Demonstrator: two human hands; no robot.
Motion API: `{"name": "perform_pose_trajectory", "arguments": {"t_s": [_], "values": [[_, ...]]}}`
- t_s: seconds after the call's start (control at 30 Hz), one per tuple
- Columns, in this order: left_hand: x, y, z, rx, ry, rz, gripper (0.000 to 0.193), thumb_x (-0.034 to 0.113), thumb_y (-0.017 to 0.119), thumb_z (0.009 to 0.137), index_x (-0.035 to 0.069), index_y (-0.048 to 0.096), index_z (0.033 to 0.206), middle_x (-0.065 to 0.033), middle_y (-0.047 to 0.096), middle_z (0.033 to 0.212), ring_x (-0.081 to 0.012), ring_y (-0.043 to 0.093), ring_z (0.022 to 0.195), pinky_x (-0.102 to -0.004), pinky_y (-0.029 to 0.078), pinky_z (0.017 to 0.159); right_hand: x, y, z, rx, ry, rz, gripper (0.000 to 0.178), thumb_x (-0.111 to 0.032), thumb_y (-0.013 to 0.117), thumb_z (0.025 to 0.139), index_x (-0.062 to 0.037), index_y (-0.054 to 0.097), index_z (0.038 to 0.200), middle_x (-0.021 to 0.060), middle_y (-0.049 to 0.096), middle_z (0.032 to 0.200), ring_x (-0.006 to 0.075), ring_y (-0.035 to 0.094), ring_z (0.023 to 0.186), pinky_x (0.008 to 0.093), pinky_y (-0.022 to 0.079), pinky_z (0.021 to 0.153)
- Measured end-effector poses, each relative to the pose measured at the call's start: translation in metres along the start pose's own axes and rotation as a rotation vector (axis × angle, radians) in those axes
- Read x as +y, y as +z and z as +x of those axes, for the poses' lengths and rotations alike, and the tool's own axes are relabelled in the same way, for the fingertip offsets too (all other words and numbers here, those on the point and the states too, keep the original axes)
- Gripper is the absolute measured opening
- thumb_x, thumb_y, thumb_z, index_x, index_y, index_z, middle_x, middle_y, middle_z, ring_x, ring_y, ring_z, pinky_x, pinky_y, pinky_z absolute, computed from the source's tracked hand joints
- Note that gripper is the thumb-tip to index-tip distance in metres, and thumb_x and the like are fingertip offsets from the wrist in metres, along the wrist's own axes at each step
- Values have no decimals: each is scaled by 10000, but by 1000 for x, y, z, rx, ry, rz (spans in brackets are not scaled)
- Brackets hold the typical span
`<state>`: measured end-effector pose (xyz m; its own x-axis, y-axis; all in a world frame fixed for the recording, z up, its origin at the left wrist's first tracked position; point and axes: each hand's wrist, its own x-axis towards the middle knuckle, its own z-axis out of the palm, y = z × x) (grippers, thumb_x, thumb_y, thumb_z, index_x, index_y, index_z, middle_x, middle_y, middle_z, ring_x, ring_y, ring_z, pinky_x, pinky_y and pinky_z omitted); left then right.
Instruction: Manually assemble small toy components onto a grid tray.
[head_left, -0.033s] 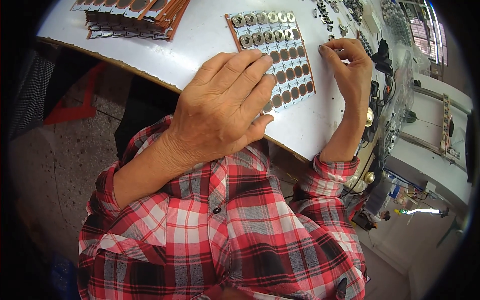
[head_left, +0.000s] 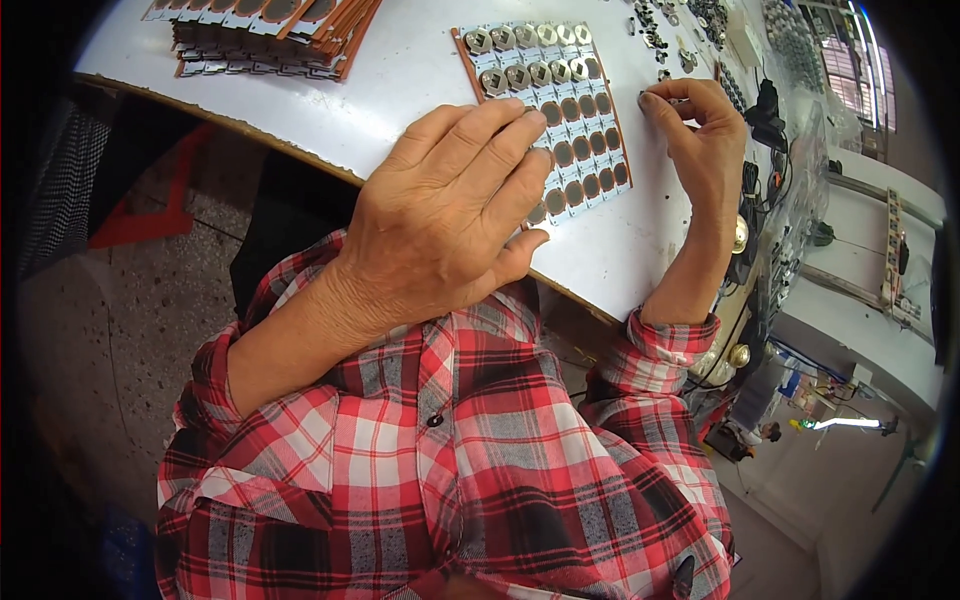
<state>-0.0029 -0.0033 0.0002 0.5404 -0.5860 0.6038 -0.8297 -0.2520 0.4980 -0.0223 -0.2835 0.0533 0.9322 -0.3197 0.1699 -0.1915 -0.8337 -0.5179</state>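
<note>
Two rolled cuffs (head_left: 672, 345) lie nearest, on a red, black and white plaid cloth shirt (head_left: 540, 450) closed with a round dark button (head_left: 434, 421). Beyond them, the left hand (head_left: 450, 205) reaches past the brown edge of the glossy white tabletop (head_left: 310, 125). Its grip is loose: the fingers are stretched out and the thumb is apart from them, with the fingertips over the left side of a flat, pale blue-and-white rectangular panel (head_left: 583, 128) edged in orange-brown. This panel lies on the tabletop between the two hands, partly covered by the left one. Its nearer rows show dark round discs (head_left: 573, 191); its second row from the far end carries five shiny silver metal pieces (head_left: 517, 77) with one dark disc at the right, and its farthest row carries six.

Right of the panel, apart from it, the right hand (head_left: 700, 125) has its grip pinched, thumb and forefinger tips together; whether a tiny part is clamped there, I cannot tell. Farther off, a stack of similar orange-brown-edged panels (head_left: 260, 45) stands at the left, while small dark and silver metal parts (head_left: 650, 25) lie scattered at the right.
</note>
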Motion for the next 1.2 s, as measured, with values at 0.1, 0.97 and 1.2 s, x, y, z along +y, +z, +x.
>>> {"name": "perform_pose_trajectory", "arguments": {"t_s": [0.1, 0.97, 1.2], "values": [[0, 1, 0, 9, -1, -12, 510, 241, 806, 692, 21, 706, 1141, -144, 686, 1278, -313, 631, 1230, -459, 506, 1008, -5, 2, -2, -12, -14, 24, 160, -70, 742, 921, -49, 773, 1076, -25, 666, 759, 25, 550, 653, 204, 400, 525], [2, 1, 0, 8, -8, -5, 561, 237, 815, 687, 1, 697, 1183, -143, 685, 1275, -304, 630, 1232, -453, 502, 1026, -24, 34, 2, -87, -110, 390, 159, -11, 712, 958, -8, 766, 1108, -2, 743, 985, 45, 643, 877, 188, 488, 773], [5, -4, 2, -34, -16, 1, 567, 229, 818, 709, -10, 686, 1206, -142, 668, 1293, -302, 606, 1256, -455, 481, 1048, -20, 32, 4, -118, -172, 344, 162, 2, 717, 942, -16, 777, 1092, -12, 738, 993, 57, 651, 924, 206, 489, 867]]}}
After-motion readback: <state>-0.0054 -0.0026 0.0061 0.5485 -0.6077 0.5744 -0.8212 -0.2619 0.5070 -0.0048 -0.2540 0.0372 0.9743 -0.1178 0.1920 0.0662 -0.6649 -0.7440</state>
